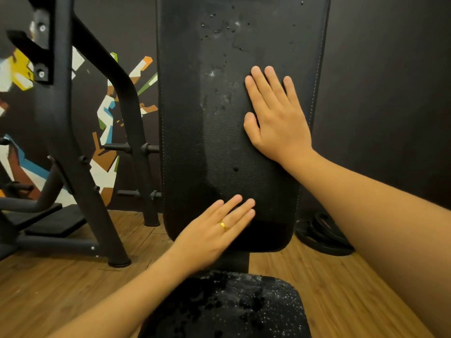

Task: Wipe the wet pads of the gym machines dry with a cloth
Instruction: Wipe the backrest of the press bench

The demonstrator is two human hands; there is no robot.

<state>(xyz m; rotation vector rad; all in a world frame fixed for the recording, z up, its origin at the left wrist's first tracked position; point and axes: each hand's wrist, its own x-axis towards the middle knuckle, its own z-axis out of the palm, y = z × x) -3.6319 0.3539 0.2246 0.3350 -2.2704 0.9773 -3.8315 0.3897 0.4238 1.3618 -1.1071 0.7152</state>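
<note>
The back pad point(219, 142) runs past the top edge, so its upper end cannot be seen. The seat pad point(244, 308) is cut by the bottom edge. The right hand point(275, 115) lies flat and covers part of the back pad. The left hand point(214, 232) covers its lower part, a little blurred at the fingertips point(250, 203). Dark plates point(322, 235) on the floor are half hidden behind the pad and the right arm. The black frame point(61, 118) leaves the view at top and left.

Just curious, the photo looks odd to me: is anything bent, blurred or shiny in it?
Head view: the wide lens seems to bow the sides of the back pad; the left hand is slightly smeared, the right hand sharp; droplets on the seat pad glint white; the wall at right is dim.
</note>
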